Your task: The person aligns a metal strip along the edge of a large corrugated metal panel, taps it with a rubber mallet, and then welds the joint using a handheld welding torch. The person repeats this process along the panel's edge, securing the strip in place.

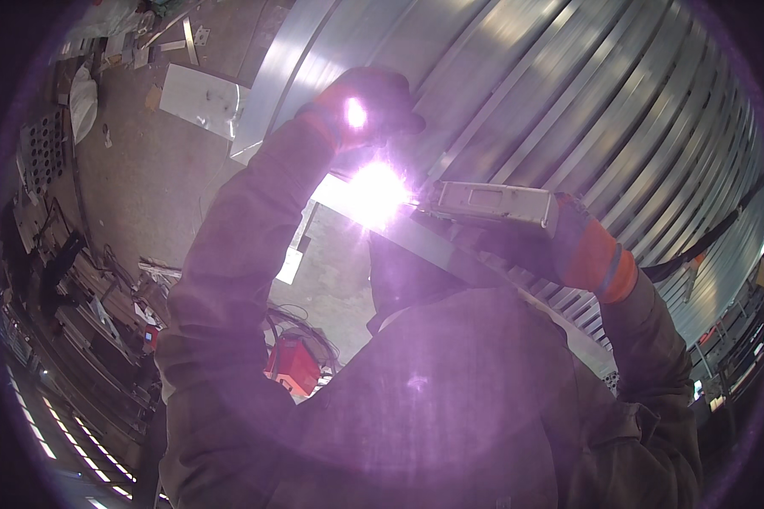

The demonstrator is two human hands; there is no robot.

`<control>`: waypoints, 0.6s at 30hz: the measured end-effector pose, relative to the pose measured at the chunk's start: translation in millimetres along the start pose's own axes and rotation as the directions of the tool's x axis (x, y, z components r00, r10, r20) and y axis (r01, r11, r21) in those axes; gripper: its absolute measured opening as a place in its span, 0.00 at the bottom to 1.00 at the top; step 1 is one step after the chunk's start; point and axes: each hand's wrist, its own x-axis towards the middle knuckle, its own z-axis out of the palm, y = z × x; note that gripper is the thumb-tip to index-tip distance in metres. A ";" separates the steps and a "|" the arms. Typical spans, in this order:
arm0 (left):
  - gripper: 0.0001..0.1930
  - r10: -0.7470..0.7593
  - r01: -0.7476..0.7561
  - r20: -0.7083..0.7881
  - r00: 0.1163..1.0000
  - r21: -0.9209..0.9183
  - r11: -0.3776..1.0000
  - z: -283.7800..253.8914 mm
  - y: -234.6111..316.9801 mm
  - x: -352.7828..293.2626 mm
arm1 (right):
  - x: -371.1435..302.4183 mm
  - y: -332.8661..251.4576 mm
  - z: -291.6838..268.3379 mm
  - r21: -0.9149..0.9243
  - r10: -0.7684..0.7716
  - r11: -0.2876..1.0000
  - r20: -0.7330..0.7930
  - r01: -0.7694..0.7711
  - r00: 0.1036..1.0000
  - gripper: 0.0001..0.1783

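A blinding white-violet arc burns between my hands on a pale metal strip. My right hand, in an orange and dark glove, is wrapped round a boxy grey welding gun. The gun's narrow tip points left into the glare. Just above the arc, my left hand wears a dark glove with an orange cuff. Its fingers look curled together against the metal, and what they hold is lost in the glare. Slatted metal panelling stretches away behind both hands.
Below and left, a red box-shaped machine with cables stands on the floor. A pale sheet lies beside the panelling, with scraps further off. Dark bars and clutter line the left. A black strap or cable crosses the right side.
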 end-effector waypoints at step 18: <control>0.19 0.083 -0.066 0.018 0.996 -0.444 0.893 7.4 -27.2 13.3 | -13.4 54.1 -14.3 -0.608 -0.067 0.794 -0.064 0.014 0.996 0.19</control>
